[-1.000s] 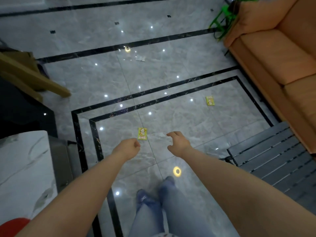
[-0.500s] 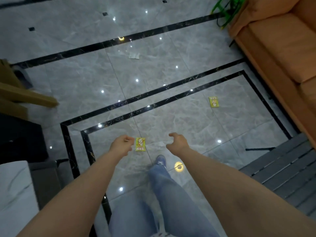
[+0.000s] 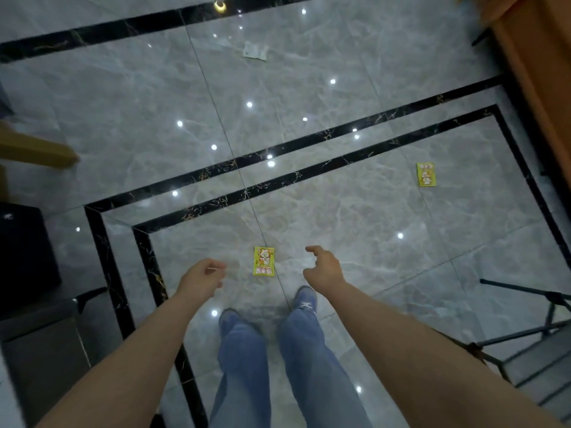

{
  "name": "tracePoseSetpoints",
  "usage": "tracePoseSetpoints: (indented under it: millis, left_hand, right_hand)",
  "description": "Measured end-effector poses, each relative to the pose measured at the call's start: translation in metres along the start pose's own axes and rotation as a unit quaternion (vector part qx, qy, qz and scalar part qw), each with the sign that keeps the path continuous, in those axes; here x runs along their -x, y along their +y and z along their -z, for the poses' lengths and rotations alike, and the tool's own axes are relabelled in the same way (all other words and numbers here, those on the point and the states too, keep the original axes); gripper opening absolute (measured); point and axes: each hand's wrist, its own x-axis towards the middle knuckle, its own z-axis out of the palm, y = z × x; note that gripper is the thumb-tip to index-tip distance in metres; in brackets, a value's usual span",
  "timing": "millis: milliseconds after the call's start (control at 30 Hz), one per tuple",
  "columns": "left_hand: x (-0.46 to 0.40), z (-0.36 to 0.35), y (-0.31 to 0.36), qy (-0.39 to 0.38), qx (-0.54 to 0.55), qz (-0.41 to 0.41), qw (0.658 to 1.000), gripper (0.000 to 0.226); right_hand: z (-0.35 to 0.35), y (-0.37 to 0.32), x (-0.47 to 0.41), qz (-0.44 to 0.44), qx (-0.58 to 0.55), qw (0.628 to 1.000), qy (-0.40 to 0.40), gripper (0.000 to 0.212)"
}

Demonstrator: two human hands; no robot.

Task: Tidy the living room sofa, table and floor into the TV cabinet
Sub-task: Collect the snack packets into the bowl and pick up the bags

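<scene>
Both bare arms reach forward and down. The left hand point(image 3: 202, 275) has loosely curled fingers. The right hand point(image 3: 324, 267) is relaxed, fingers bent, holding nothing.
</scene>
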Motion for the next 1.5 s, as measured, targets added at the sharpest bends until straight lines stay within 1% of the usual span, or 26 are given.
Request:
tracePoseSetpoints:
  millis: [100, 267, 467, 600, 667, 700, 800, 867, 900, 933, 967, 1000, 1067, 1133, 1200, 1233, 1267, 1333, 1433, 1500]
  left_hand:
    - [-0.047, -0.007, -0.010, -0.004, 0.002, -0.002, 1.000, 0.007]
    - [-0.151, -0.051, -0.045, -0.036, 0.012, -0.015, 0.999, 0.010]
    - [-0.278, -0.119, -0.095, -0.071, 0.016, -0.006, 0.997, 0.012]
    - [-0.356, -0.161, -0.133, -0.068, -0.004, 0.020, 0.997, 0.031]
    - [-0.376, -0.173, -0.150, -0.061, -0.008, 0.041, 0.997, 0.044]
    - [-0.386, -0.182, -0.162, -0.059, -0.008, 0.044, 0.997, 0.047]
    - [-0.404, -0.201, -0.182, -0.050, 0.001, 0.046, 0.998, 0.044]
    - [-0.419, -0.209, -0.193, -0.060, 0.017, 0.056, 0.996, 0.050]
    - [-0.439, -0.216, -0.212, -0.075, 0.025, 0.062, 0.995, 0.056]
    - [-0.452, -0.219, -0.223, -0.089, 0.029, 0.069, 0.993, 0.066]
    - [-0.459, -0.223, -0.219, -0.106, 0.029, 0.071, 0.991, 0.076]
    - [-0.463, -0.226, -0.219, -0.107, 0.042, 0.070, 0.991, 0.078]
    - [-0.458, -0.226, -0.202, -0.071, 0.065, 0.068, 0.993, 0.065]
    - [-0.415, -0.212, -0.151, -0.028, 0.065, 0.061, 0.996, 0.048]
    - [-0.388, -0.202, -0.122, -0.013, 0.052, 0.041, 0.998, 0.031]
    - [-0.366, -0.193, -0.107, -0.015, 0.048, 0.030, 0.998, 0.028]
    - [-0.353, -0.188, -0.096, -0.022, 0.056, 0.023, 0.998, 0.030]
    - [-0.305, -0.171, -0.069, -0.061, 0.084, 0.026, 0.994, 0.032]
    - [-0.242, -0.149, -0.041, -0.092, 0.113, 0.033, 0.989, 0.030]
    - [-0.196, -0.132, -0.018, -0.094, 0.088, 0.021, 0.991, 0.033]
  right_hand:
    - [-0.032, 0.007, -0.043, 0.004, 0.002, 1.000, -0.009, 0.059]
    - [-0.105, 0.040, -0.138, 0.014, 0.023, 0.999, -0.023, 0.061]
    - [-0.188, 0.084, -0.260, -0.030, 0.001, 0.999, -0.025, 0.068]
    - [-0.241, 0.110, -0.337, -0.064, 0.003, 0.998, -0.018, 0.070]
    - [-0.258, 0.116, -0.355, -0.086, -0.008, 0.996, -0.004, 0.064]
    - [-0.268, 0.122, -0.364, -0.096, -0.016, 0.995, 0.002, 0.059]
    - [-0.286, 0.130, -0.375, -0.115, -0.064, 0.991, 0.020, 0.053]
    - [-0.293, 0.130, -0.379, -0.122, -0.107, 0.986, 0.033, 0.053]
    - [-0.294, 0.130, -0.381, -0.124, -0.120, 0.984, 0.034, 0.052]
    - [-0.293, 0.128, -0.381, -0.130, -0.131, 0.982, 0.024, 0.049]
    - [-0.289, 0.127, -0.384, -0.127, -0.141, 0.982, 0.007, 0.043]
    - [-0.287, 0.127, -0.384, -0.120, -0.147, 0.982, -0.020, 0.034]
    - [-0.276, 0.121, -0.381, -0.100, -0.171, 0.979, -0.048, 0.016]
    - [-0.259, 0.111, -0.371, -0.082, -0.203, 0.975, -0.028, 0.016]
    - [-0.238, 0.103, -0.358, -0.063, -0.223, 0.973, -0.006, 0.026]
    - [-0.222, 0.097, -0.340, -0.052, -0.246, 0.968, -0.005, 0.025]
    - [-0.213, 0.093, -0.331, -0.042, -0.275, 0.960, -0.007, 0.021]
    - [-0.182, 0.081, -0.291, -0.032, -0.317, 0.948, -0.013, 0.018]
    - [-0.145, 0.067, -0.238, -0.029, -0.345, 0.938, -0.009, 0.018]
    - [-0.118, 0.056, -0.196, -0.034, -0.361, 0.932, -0.008, 0.017]
